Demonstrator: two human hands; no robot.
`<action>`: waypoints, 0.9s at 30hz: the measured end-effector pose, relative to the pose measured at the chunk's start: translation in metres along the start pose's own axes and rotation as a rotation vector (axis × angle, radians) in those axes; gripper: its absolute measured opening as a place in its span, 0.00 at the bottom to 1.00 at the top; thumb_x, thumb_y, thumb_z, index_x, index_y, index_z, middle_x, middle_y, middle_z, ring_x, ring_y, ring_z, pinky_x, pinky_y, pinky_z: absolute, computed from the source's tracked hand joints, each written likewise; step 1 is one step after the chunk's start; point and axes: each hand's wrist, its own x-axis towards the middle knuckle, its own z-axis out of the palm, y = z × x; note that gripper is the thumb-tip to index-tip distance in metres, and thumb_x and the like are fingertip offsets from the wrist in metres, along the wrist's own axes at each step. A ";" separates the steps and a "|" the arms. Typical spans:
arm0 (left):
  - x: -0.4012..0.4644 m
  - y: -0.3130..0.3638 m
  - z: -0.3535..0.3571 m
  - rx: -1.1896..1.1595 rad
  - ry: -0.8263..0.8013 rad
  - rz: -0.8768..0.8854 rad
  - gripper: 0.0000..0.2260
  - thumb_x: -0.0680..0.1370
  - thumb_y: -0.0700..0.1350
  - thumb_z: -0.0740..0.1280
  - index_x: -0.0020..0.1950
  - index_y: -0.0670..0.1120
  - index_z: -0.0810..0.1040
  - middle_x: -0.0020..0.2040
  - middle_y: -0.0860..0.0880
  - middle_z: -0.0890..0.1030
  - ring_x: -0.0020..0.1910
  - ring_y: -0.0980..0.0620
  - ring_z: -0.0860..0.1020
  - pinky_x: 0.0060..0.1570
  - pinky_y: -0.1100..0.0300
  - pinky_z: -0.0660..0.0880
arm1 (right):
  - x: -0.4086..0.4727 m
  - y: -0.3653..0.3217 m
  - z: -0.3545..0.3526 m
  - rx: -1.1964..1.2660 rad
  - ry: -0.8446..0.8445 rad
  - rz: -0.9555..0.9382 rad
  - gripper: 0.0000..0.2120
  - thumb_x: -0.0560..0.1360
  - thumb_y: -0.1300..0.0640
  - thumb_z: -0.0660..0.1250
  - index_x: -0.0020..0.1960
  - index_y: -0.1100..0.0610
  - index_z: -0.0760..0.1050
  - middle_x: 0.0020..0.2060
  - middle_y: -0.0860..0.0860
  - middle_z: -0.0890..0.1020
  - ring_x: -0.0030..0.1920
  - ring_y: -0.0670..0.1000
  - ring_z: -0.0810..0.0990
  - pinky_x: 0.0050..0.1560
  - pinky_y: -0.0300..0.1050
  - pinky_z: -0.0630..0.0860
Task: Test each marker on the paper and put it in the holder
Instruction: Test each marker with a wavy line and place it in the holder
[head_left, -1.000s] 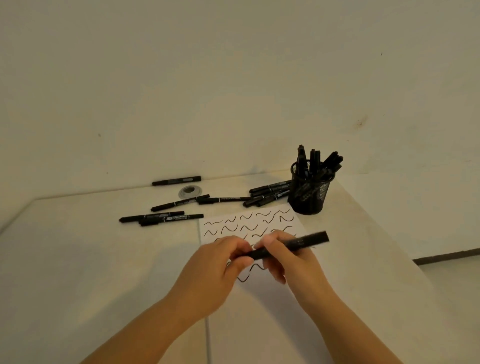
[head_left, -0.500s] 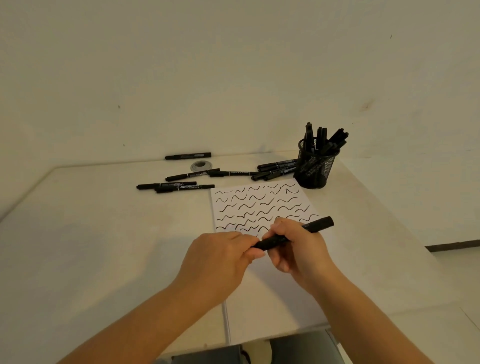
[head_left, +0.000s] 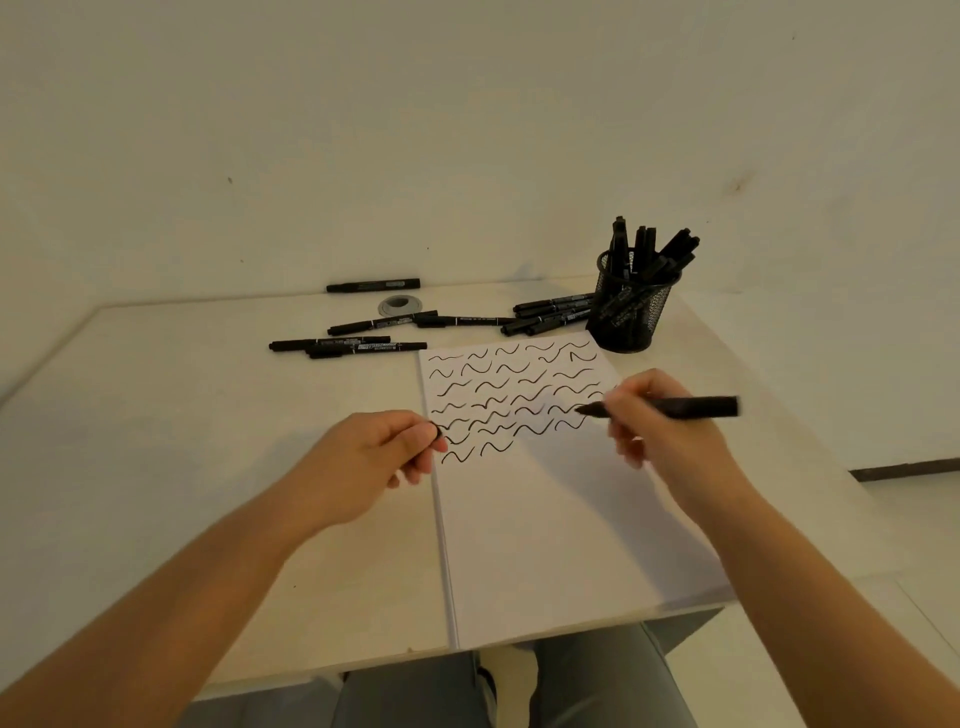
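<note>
1. Marker (head_left: 675, 407), black and uncapped, is pinched in the fingers of the right hand (head_left: 657, 421); its tip points toward nine o'clock and hovers over the right-hand part of the paper (head_left: 561, 525), level with the fifth row of squiggles. Whether the tip touches the sheet cannot be told.
2. Left hand (head_left: 371, 457) sits just off the paper's left edge, fingers curled around a small dark piece, apparently the cap (head_left: 437, 431), pinched at the fingertips.
3. Squiggles (head_left: 511, 397) cover the upper part of the paper: about thirty-six test strokes in seven rows, the lowest row holding two. The lower half of the sheet is bare.
4. Holder (head_left: 631, 312), a black mesh cup, stands at one o'clock from the paper's top right corner, close to it. It carries roughly eight markers; they overlap, so the count is loose.
5. Loose markers (head_left: 363, 326) lie on the table (head_left: 156, 441) from eleven to twelve o'clock of the paper: one alone by the wall, two end to end near a grey disc (head_left: 400, 305), two or three bundled at the left, about four bunched beside the holder. Call it ten.
6. Judged from this, the task is partly through: many strokes drawn, some markers stored, this one ready for its stroke, and the loose ones apparently left to test.
</note>
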 end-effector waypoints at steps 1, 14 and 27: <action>0.005 0.001 0.006 0.021 0.023 0.036 0.13 0.79 0.43 0.58 0.40 0.52 0.78 0.30 0.58 0.79 0.30 0.62 0.74 0.31 0.71 0.70 | 0.001 0.002 0.006 -0.072 -0.046 0.004 0.06 0.72 0.63 0.67 0.38 0.55 0.74 0.25 0.47 0.77 0.25 0.45 0.74 0.24 0.37 0.69; 0.038 -0.018 0.031 0.178 0.164 0.177 0.07 0.78 0.46 0.62 0.42 0.57 0.75 0.39 0.62 0.83 0.39 0.65 0.80 0.42 0.73 0.73 | 0.004 0.021 0.031 -0.165 -0.060 -0.040 0.07 0.72 0.60 0.65 0.38 0.50 0.75 0.28 0.48 0.82 0.30 0.43 0.78 0.35 0.38 0.73; 0.038 -0.021 0.031 0.143 0.166 0.165 0.07 0.77 0.46 0.63 0.42 0.58 0.74 0.38 0.63 0.82 0.38 0.64 0.80 0.41 0.73 0.73 | 0.002 0.024 0.023 -0.302 0.102 -0.079 0.06 0.70 0.58 0.65 0.34 0.51 0.73 0.28 0.52 0.79 0.29 0.46 0.73 0.33 0.41 0.69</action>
